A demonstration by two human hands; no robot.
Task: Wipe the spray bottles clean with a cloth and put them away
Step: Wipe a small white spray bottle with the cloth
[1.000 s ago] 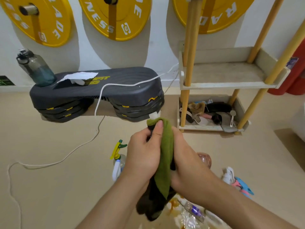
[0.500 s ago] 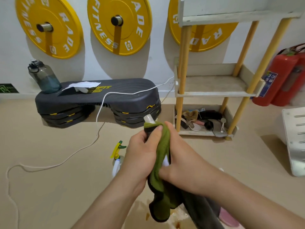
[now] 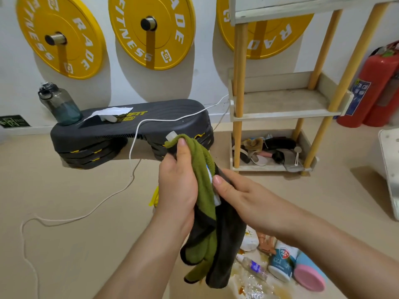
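Note:
A green and dark grey cloth (image 3: 204, 214) is wrapped around a spray bottle (image 3: 171, 135) in front of me; only the bottle's white top and a strip of its label show. My left hand (image 3: 177, 186) grips the cloth-covered bottle, thumb pressed near the top. My right hand (image 3: 241, 195) holds the bottle's other side through the cloth. A second spray bottle with a yellow trigger (image 3: 154, 198) stands on the floor, mostly hidden behind my left hand.
A wooden shelf unit (image 3: 285, 113) stands ahead right; its middle shelf is bare and its bottom one holds clutter. A black step platform (image 3: 129, 132) with a water bottle (image 3: 60, 104) sits left. Bottles and containers (image 3: 280, 264) lie on the floor below. Red extinguishers (image 3: 375, 87) stand at right.
My view has tilted up toward the shelf. The left thumb has slid up toward the bottle's top and the right hand has shifted lower on the cloth.

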